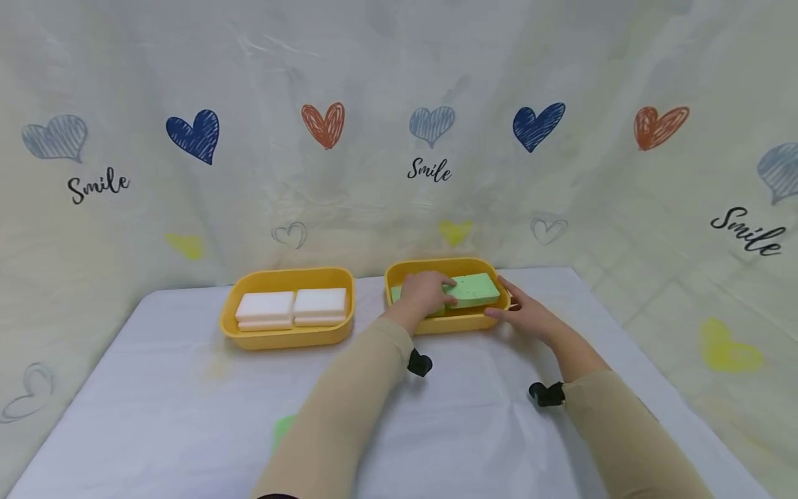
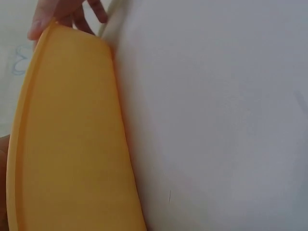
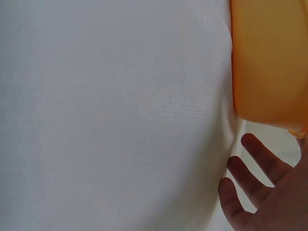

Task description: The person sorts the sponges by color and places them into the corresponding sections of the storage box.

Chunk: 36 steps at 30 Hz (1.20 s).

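Observation:
Two yellow trays stand side by side at the table's far edge. In the right-hand yellow tray point(image 1: 449, 326) lie light green sponges; the speckled right-hand green sponge point(image 1: 475, 290) shows best. My left hand point(image 1: 424, 294) reaches in over the tray's front wall, pinching this sponge's left end between thumb and finger. Beneath that hand another green sponge point(image 1: 396, 294) is mostly covered. At the tray's right end my right hand point(image 1: 530, 315) grips the rim, its thumb at the front corner. Its lower fingers point(image 3: 250, 180) are spread beside the wall in the right wrist view.
The left yellow tray point(image 1: 287, 339) holds stacked white sponges point(image 1: 264, 308) in two piles. A green piece point(image 1: 282, 427) lies on the white-covered table point(image 1: 156, 388), partly behind my left sleeve. A curtain point(image 1: 374, 62) with printed hearts hangs behind the trays.

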Tool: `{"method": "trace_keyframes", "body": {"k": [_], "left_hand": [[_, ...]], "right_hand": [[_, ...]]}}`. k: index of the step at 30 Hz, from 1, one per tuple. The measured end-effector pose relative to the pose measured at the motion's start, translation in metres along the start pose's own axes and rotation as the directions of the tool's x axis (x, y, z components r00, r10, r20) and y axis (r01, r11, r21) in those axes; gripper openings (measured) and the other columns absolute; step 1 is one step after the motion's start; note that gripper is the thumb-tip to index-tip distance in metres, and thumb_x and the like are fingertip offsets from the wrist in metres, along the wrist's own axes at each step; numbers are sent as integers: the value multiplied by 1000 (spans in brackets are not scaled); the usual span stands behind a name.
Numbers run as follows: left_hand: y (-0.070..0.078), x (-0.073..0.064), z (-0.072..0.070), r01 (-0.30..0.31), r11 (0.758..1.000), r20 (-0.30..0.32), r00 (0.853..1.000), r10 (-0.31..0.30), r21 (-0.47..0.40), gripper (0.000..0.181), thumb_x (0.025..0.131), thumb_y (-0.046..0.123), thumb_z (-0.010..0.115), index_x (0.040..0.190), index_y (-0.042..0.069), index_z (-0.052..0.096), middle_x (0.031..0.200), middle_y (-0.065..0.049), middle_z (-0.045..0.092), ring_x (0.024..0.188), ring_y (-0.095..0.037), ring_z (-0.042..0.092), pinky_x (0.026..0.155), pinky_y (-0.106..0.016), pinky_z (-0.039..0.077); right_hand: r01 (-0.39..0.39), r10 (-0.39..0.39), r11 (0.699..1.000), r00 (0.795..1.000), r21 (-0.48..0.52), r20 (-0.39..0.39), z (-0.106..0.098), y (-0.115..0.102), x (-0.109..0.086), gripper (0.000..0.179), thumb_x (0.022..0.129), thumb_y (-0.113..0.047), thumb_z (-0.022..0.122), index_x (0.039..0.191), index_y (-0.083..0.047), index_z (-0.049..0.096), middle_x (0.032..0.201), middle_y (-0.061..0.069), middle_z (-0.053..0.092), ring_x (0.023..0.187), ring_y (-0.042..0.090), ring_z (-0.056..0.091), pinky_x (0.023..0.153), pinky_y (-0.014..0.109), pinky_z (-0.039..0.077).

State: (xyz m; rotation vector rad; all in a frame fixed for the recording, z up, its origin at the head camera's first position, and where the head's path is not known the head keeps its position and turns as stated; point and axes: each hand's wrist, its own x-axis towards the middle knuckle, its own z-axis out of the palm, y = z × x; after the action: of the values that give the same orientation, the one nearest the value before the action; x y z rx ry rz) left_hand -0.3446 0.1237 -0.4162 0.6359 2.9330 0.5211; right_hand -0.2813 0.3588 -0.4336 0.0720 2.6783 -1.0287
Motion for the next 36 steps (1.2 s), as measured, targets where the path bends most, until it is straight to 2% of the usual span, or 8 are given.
{"method": "trace_keyframes", "body": {"k": [5, 8, 12, 15, 20, 27, 32, 36], "left_hand": [[-1, 1, -1, 42, 999, 23, 999, -42, 2, 44, 87, 45, 74, 129, 36, 67, 135, 10, 61, 128, -18, 51, 115, -49, 26], [-2, 0, -3, 58, 998, 33, 998, -59, 38, 47, 87, 44, 75, 132, 36, 65, 138, 9, 59, 133, -22, 48, 118, -52, 21], [-5, -4, -4, 66, 993, 48, 996, -71, 98, 52, 87, 46, 75, 136, 36, 61, 142, 7, 56, 135, -28, 44, 118, -50, 20], [-6, -4, -4, 60, 993, 46, 997, -65, 106, 55, 86, 48, 75, 138, 38, 59, 143, 7, 55, 135, -30, 40, 117, -48, 21], [-11, -4, -6, 28, 995, 7, 1000, -29, 93, 60, 85, 55, 73, 140, 39, 57, 141, 9, 56, 137, -31, 39, 116, -48, 24], [-15, -13, -21, -29, 996, -34, 999, 31, 81, 57, 87, 56, 69, 140, 37, 57, 138, 11, 59, 133, -30, 45, 111, -50, 31], [-15, -22, -30, -58, 993, -56, 996, 65, 107, 58, 87, 59, 67, 140, 39, 56, 139, 11, 58, 131, -31, 47, 104, -48, 37], [-14, -34, -39, -83, 992, -71, 993, 90, 92, 57, 87, 59, 67, 140, 39, 56, 139, 11, 59, 127, -29, 50, 102, -47, 39]], "right_hand": [[-4, 4, 1000, 1000, 13, -3, 2, -5, 4, 103, 86, -66, 64, 159, -37, -2, 151, 25, 34, 131, 42, 39, 107, 66, 32], [11, -11, 1000, 1000, 9, -2, 3, -9, 6, 102, 87, -64, 64, 160, -35, -2, 151, 26, 34, 132, 43, 39, 108, 66, 31], [32, -32, 999, 999, -2, 0, 4, -13, 6, 100, 89, -60, 64, 160, -31, -1, 151, 27, 34, 132, 43, 39, 109, 65, 31], [27, -27, 1000, 1000, -6, -2, 4, -14, 6, 100, 90, -60, 64, 160, -31, -1, 151, 27, 35, 132, 43, 40, 109, 65, 31], [26, -26, 1000, 1000, -2, -1, 4, -12, 5, 100, 89, -60, 64, 160, -31, -1, 151, 27, 35, 132, 43, 39, 109, 65, 30], [13, -13, 1000, 1000, -1, 1, 2, -6, 6, 102, 88, -62, 64, 160, -30, -1, 149, 28, 36, 130, 43, 40, 108, 66, 30], [-7, 7, 1000, 1000, 2, 0, 0, -2, 5, 104, 87, -63, 64, 160, -31, -2, 150, 28, 35, 129, 43, 40, 108, 66, 31], [-7, 7, 1000, 1000, -2, -1, -1, 0, 4, 104, 87, -63, 64, 160, -30, -3, 149, 29, 35, 129, 44, 39, 107, 66, 31]]}}
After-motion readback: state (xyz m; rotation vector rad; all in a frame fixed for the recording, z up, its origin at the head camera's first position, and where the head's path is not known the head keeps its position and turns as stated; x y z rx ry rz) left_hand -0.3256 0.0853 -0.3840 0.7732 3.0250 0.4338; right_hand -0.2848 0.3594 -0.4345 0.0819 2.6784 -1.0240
